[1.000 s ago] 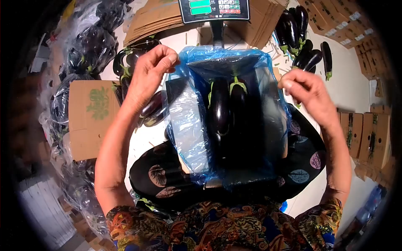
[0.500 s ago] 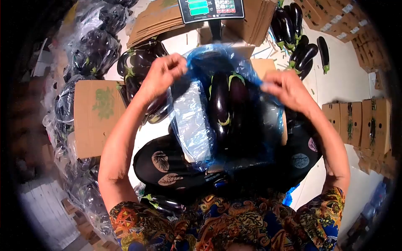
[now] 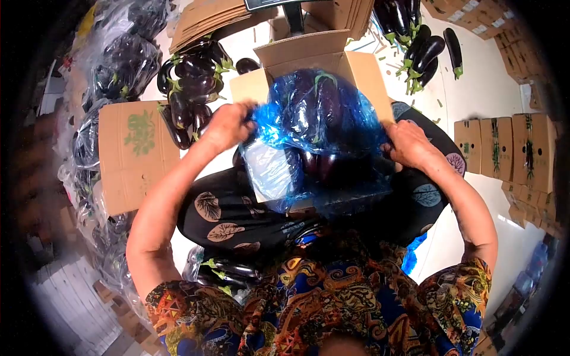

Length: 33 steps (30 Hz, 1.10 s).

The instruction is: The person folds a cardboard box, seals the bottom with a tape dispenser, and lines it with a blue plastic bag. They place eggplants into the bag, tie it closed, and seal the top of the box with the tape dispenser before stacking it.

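Note:
Between my legs stands an open cardboard box [image 3: 303,48] lined with a blue plastic bag [image 3: 276,127]. Several dark eggplants [image 3: 323,104] lie in it, and the far part of the bag is drawn over them. At the box's left side my left hand [image 3: 228,124] pinches a gathered piece of the bag. On the opposite side my right hand [image 3: 409,142] grips the bag's edge, with its fingertips partly hidden. The near part of the bag hangs over the box's front, and the eggplants there are in deep shadow.
Loose eggplants [image 3: 196,83] lie on the floor at left, more eggplants [image 3: 424,53] at upper right. A scale [image 3: 294,18] and flattened cardboard [image 3: 219,21] stand beyond the box. Plastic-bagged eggplants [image 3: 127,65] line the far left. Closed boxes [image 3: 496,148] stand at right.
Both hands have come toward my body, bringing the bag's far edge over the eggplants. The box's far flap and side flaps now show. The view has tilted slightly downward.

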Each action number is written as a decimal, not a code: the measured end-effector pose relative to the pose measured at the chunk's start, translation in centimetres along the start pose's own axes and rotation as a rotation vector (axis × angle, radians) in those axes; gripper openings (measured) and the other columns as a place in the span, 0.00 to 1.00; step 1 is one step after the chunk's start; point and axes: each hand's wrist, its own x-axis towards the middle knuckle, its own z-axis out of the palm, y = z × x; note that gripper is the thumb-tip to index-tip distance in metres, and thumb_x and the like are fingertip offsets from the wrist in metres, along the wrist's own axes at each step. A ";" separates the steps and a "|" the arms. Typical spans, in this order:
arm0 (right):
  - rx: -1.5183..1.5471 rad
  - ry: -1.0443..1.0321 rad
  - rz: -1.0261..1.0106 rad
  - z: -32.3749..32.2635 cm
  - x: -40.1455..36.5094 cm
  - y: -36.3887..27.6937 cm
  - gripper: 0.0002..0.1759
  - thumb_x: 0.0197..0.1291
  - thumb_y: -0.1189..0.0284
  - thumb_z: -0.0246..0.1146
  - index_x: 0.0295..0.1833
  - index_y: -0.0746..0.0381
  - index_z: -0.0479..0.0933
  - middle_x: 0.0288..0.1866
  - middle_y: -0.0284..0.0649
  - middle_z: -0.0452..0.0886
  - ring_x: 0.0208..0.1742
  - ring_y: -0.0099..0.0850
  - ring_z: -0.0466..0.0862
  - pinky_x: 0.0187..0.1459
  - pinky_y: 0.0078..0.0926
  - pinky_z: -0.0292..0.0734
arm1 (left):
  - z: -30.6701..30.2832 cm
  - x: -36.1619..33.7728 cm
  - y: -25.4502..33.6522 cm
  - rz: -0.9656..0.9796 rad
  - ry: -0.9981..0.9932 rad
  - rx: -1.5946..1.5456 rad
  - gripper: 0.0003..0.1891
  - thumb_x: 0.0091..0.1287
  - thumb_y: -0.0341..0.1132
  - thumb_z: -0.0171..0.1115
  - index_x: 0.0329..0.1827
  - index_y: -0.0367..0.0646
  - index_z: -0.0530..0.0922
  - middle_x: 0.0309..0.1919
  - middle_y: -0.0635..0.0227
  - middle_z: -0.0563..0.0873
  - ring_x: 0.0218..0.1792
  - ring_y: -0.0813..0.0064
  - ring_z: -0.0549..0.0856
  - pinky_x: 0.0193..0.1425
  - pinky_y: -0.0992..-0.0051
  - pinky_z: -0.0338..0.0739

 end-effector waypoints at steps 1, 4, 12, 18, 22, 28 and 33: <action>-0.011 0.113 -0.216 1.9 -0.2 1.6 0.16 0.55 0.66 0.67 0.42 0.68 0.76 0.31 0.53 0.82 0.36 0.48 0.82 0.38 0.38 0.77 | 2.1 -0.5 -1.4 0.222 -0.029 0.006 0.17 0.59 0.31 0.70 0.50 0.42 0.79 0.34 0.60 0.84 0.39 0.66 0.84 0.44 0.70 0.80; 0.674 -0.161 -0.147 -3.8 -3.1 -3.3 0.10 0.57 0.70 0.64 0.39 0.66 0.78 0.25 0.37 0.79 0.27 0.28 0.77 0.30 0.21 0.70 | -1.4 -1.4 8.5 -0.086 -0.514 -0.689 0.07 0.64 0.27 0.64 0.44 0.43 0.79 0.34 0.68 0.83 0.37 0.79 0.83 0.39 0.78 0.78; 0.531 -0.075 -0.270 -3.7 -6.7 -0.8 0.34 0.44 0.76 0.73 0.61 0.61 0.74 0.43 0.39 0.79 0.43 0.32 0.79 0.47 0.27 0.76 | -2.2 -6.2 8.7 0.059 -0.341 -0.423 0.38 0.54 0.39 0.74 0.68 0.40 0.66 0.55 0.58 0.77 0.57 0.65 0.77 0.62 0.68 0.72; -0.248 -0.072 -0.431 2.2 -6.9 -4.0 0.09 0.53 0.77 0.64 0.41 0.64 0.75 0.36 0.46 0.80 0.38 0.41 0.84 0.40 0.36 0.81 | 3.4 -8.0 10.5 0.089 -0.445 0.027 0.13 0.56 0.27 0.65 0.45 0.35 0.78 0.38 0.48 0.83 0.41 0.47 0.84 0.50 0.58 0.79; -0.173 -0.021 -0.343 1.1 -8.2 -4.8 0.06 0.54 0.79 0.62 0.38 0.64 0.75 0.36 0.44 0.81 0.37 0.40 0.85 0.36 0.34 0.82 | 1.3 -7.4 10.4 0.122 -0.506 -0.230 0.02 0.61 0.23 0.58 0.35 0.36 0.78 0.26 0.60 0.82 0.30 0.65 0.83 0.38 0.69 0.79; -0.263 -0.173 -0.197 -3.0 -8.0 -5.3 0.04 0.56 0.78 0.61 0.38 0.64 0.75 0.30 0.47 0.82 0.34 0.41 0.85 0.35 0.34 0.82 | -0.7 -3.2 8.2 -0.217 -0.293 -0.969 0.07 0.68 0.34 0.61 0.33 0.42 0.76 0.30 0.73 0.80 0.32 0.81 0.79 0.40 0.79 0.76; 0.625 0.075 -0.103 -4.0 -3.7 -3.3 0.09 0.62 0.69 0.63 0.33 0.62 0.76 0.29 0.37 0.81 0.31 0.28 0.81 0.36 0.27 0.75 | 0.5 0.8 9.0 -0.272 -0.186 -1.124 0.05 0.70 0.36 0.60 0.38 0.45 0.77 0.34 0.77 0.80 0.36 0.85 0.77 0.46 0.81 0.74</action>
